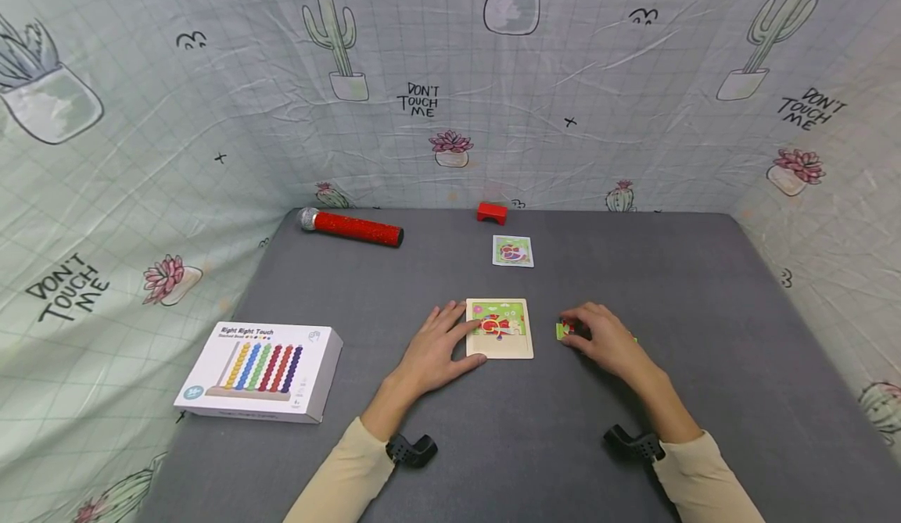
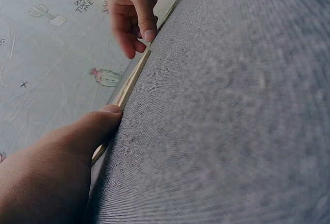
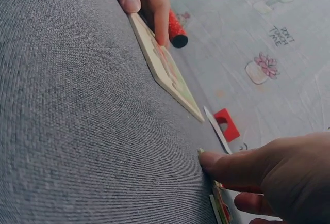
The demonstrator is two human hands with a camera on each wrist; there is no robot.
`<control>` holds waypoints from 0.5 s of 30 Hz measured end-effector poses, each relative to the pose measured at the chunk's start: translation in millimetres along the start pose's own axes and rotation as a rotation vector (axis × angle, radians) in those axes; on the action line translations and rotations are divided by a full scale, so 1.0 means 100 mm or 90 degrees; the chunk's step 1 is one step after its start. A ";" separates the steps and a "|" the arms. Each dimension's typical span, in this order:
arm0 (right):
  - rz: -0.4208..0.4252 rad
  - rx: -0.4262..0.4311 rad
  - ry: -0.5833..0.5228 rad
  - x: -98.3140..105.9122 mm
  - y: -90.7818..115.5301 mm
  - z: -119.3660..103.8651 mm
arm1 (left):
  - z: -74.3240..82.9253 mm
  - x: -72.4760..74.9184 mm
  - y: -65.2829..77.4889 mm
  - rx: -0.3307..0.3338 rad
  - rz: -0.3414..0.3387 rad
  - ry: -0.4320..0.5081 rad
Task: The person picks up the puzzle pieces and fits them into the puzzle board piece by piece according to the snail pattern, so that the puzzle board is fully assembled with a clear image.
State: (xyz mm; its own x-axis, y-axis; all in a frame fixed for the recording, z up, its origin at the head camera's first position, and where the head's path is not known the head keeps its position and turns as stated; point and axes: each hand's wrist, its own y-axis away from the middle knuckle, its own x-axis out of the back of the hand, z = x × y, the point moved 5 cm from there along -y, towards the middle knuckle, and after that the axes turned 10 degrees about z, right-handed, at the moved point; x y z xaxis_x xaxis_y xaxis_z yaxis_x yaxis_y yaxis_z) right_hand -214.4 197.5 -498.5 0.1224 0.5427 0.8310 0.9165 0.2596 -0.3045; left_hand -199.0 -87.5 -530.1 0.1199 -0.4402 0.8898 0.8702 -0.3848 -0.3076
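So on the grey table (image 1: 535, 445) I count one puzzle board (image 1: 508, 346), one picture card (image 1: 512, 251) beyond it, one red arch block (image 1: 492, 212) by the far edge, one red microphone (image 1: 355, 228) near the far left corner and one white box (image 1: 258, 372) at the left edge. Left hand (image 1: 434, 355) is spread out, touching the board's left side, so the board's just right of it. Right hand (image 1: 605, 338) pinches a small green piece (image 1: 560, 332) at its fingertips, right of the board, can't tell how many more it's covering
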 end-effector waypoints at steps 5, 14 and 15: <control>-0.011 0.003 0.001 -0.02 -0.01 0.00 | 0.00 0.01 0.00 0.002 -0.002 0.001; -0.019 0.012 0.001 -0.02 -0.02 -0.04 | 0.00 0.01 -0.01 0.005 -0.002 -0.003; -0.018 0.013 0.000 -0.01 -0.02 -0.04 | 0.00 0.01 -0.01 0.004 -0.001 -0.002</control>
State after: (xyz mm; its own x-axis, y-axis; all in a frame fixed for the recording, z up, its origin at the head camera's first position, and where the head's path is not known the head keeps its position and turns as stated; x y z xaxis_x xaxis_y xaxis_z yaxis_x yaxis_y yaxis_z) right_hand -215.3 193.0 -497.1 0.0970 0.5350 0.8393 0.9115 0.2909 -0.2908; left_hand -199.1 -87.5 -528.5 0.1203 -0.4372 0.8913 0.8735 -0.3800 -0.3043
